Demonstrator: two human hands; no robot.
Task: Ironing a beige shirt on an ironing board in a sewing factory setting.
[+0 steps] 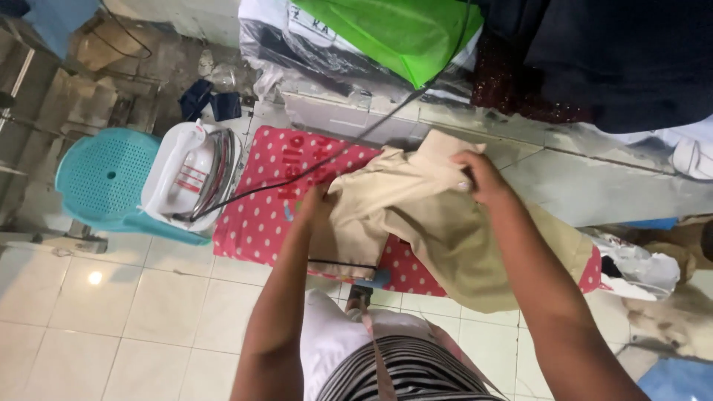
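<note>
Both hands gripped a beige garment [438, 223] spread over a red polka-dot ironing board [260, 215]. Left hand [316, 204] pinched a fold near the board's middle, fingers closed on cloth but mostly buried in it. Right hand [479, 177] clamped the collar end, raised, likely to pull the fabric flat. A white iron [189, 174] sat tilted on a teal plastic stool [104, 182] just beside the board, its black cord [356, 141] trailing across, presumably parked off the cloth. Garment's lower edge hung off the board. Green bag [401, 30] and dark clothes [616, 59] cut off at top.
</note>
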